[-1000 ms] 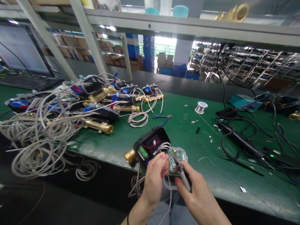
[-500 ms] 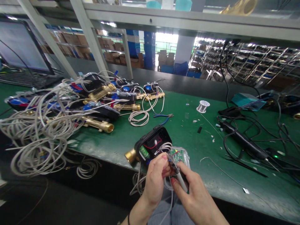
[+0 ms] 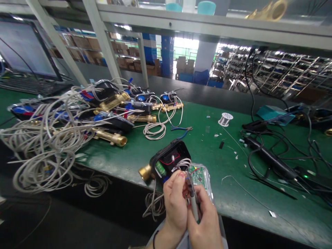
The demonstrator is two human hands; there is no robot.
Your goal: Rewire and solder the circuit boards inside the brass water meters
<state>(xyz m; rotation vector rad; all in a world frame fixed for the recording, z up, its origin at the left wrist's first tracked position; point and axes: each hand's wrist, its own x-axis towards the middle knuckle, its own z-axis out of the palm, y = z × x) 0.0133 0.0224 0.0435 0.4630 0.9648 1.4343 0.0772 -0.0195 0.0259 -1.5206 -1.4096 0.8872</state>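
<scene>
My left hand (image 3: 175, 197) pinches thin wires (image 3: 187, 178) in front of an opened meter. My right hand (image 3: 204, 221) is closed around grey-handled pliers (image 3: 194, 204), whose jaws point up at the wires by my left fingertips. Just beyond stands the black meter housing (image 3: 169, 152), with a green battery (image 3: 160, 168), red leads and a coil of pale cable inside. A brass pipe fitting (image 3: 145, 172) sticks out on its left. Right of the housing lies a green circuit board (image 3: 199, 174) in a clear cover, partly behind my right hand. My fingers hide the exact contact.
Several brass meters (image 3: 111, 136) with tangled grey cables (image 3: 44, 152) crowd the left of the green bench (image 3: 145, 155). Blue-handled cutters (image 3: 181, 129) and a solder spool (image 3: 225, 119) lie farther back. At right are a soldering iron (image 3: 269, 157) and black cords.
My right hand has moved left and closer to my left hand, and the pliers now stand more upright. The view has shifted slightly. My left hand keeps its pinch.
</scene>
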